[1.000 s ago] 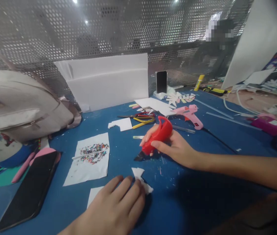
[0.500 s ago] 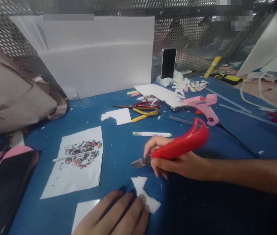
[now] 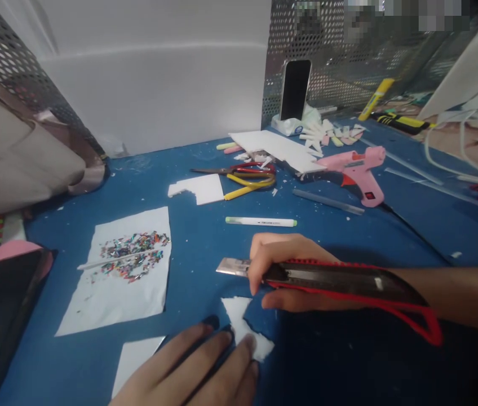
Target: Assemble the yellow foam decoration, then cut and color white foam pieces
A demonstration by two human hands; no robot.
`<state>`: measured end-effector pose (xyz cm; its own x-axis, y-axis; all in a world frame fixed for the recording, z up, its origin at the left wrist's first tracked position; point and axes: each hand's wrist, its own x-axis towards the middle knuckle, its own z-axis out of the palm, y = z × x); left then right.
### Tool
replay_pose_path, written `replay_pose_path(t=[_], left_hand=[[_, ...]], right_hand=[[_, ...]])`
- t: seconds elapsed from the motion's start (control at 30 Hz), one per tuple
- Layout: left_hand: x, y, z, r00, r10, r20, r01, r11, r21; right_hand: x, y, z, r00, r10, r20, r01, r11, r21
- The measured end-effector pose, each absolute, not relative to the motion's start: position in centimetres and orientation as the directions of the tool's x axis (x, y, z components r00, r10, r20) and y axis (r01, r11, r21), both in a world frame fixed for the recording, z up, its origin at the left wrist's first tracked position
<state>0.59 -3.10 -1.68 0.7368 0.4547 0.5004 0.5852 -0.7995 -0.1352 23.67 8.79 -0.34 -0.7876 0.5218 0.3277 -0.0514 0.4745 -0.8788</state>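
Observation:
In my right hand (image 3: 298, 248) is a red and black box cutter (image 3: 340, 279), its blade out and pointing left above the table. Below the blade lies a small white cut-out piece of foam board (image 3: 239, 318) with rough edges. My left hand (image 3: 197, 366) rests flat with fingers stretched, one fingertip on that piece. Partly under the left hand is another white board piece (image 3: 133, 358). A white sheet (image 3: 150, 299) bearing glittery multicoloured bits (image 3: 137, 251) and a thin white stick lies to the left.
Behind the hands lie a green-tipped marker (image 3: 260, 221), scissors (image 3: 249, 179), white board scraps (image 3: 209, 189) and a pink glue gun (image 3: 359, 169) with its cord. A phone (image 3: 296, 90) stands at the back. Another phone (image 3: 6, 316) and a bag (image 3: 23, 152) are at left.
The box cutter has turned in my right hand: its handle, earlier raised up to the right, now lies back along my forearm. My left hand stays on the cut-out piece. The view has tipped down slightly.

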Motion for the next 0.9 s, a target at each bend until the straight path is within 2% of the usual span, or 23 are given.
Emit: replay_pose_path(t=[0.2,0.33,0.43,0.6,0.77,0.9], left_hand=[[0.6,-2.9,-1.1,0.711,0.411,0.571,0.576,-0.806,-0.136],[0.7,-3.1,-0.6,0.736,0.495,0.462,0.587,-0.806,-0.071],[0.8,-3.0,-0.4,0.715,0.524,0.463,0.605,-0.796,-0.033],[0.7,-2.8,-0.1,0.714,0.531,0.456,0.614,-0.788,-0.043],[0.6,-2.8,0.0,0.712,0.526,0.465,0.61,-0.792,-0.037],[0.8,-2.7,0.1,0.719,0.513,0.469,0.584,-0.812,-0.007]], right_hand=[[23.5,8.3,-0.6,-0.817,0.462,0.345,-0.058,0.529,-0.847],[23.7,7.8,-0.5,-0.76,0.504,0.41,-0.076,0.558,-0.827],[24.0,7.5,-0.3,-0.732,0.527,0.432,-0.075,0.568,-0.819],[24.4,7.3,0.3,-0.705,0.6,0.378,0.066,0.587,-0.807],[23.8,7.9,0.4,-0.757,0.618,0.212,0.173,0.502,-0.847],[23.4,8.4,-0.1,-0.791,0.552,0.263,0.171,0.613,-0.771]])
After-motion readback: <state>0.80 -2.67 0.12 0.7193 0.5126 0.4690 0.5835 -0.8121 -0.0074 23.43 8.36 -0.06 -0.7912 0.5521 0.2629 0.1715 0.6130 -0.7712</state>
